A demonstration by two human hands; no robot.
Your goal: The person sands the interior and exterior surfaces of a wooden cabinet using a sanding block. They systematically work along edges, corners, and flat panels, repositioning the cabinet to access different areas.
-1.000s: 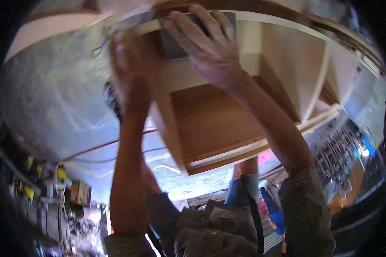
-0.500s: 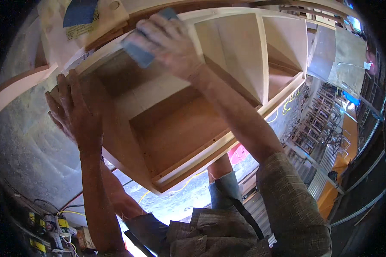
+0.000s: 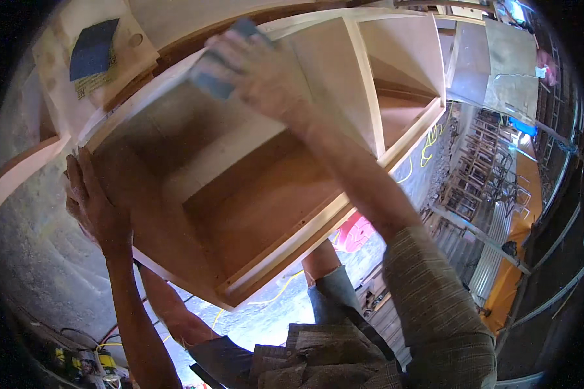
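Observation:
A wooden cabinet frame (image 3: 259, 269) with open compartments lies tilted across the view in front of me. My right hand (image 3: 256, 78), smeared by motion, is closed over a blue-grey piece of sandpaper (image 3: 212, 79) at the far rim of the largest compartment. Part of the sheet sticks out past the fingers on both sides. At the cabinet's left end, my left hand (image 3: 97, 204) lies against the side panel, its fingers stretched toward the far corner and holding nothing loose.
Another dark blue sandpaper sheet (image 3: 96, 47) rests on a pale board (image 3: 48, 48) at the upper left. A curved wooden piece (image 3: 26, 170) is below it. Stacked metal frames (image 3: 483, 162) stand on the right. Yellow-and-black tools (image 3: 71, 363) and cords are on the floor.
The whole scene has shifted a little left in view. My left hand's fingers have come closer together against the panel. My right hand still moves with the sandpaper along the far rim.

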